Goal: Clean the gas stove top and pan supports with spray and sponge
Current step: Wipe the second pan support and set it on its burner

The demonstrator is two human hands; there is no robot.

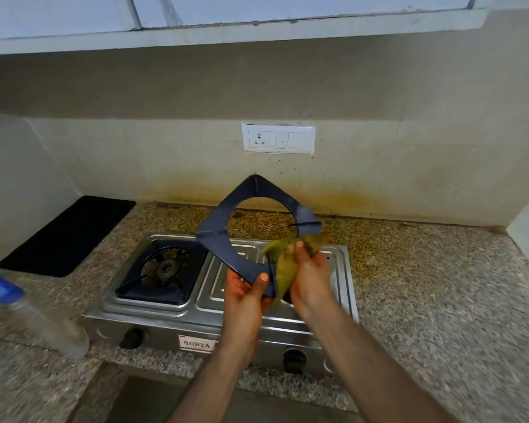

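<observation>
A steel two-burner gas stove stands on the granite counter. Its left burner carries a dark pan support. My left hand grips a second dark square pan support by its near corner and holds it tilted up above the right burner. My right hand presses a worn green sponge against that support's right edge. The right burner is mostly hidden behind my hands. A clear spray bottle with a blue top lies tilted at the left edge.
A black mat lies on the granite counter to the left of the stove. A white switch and socket plate sits on the stained wall behind. Two black knobs face the front.
</observation>
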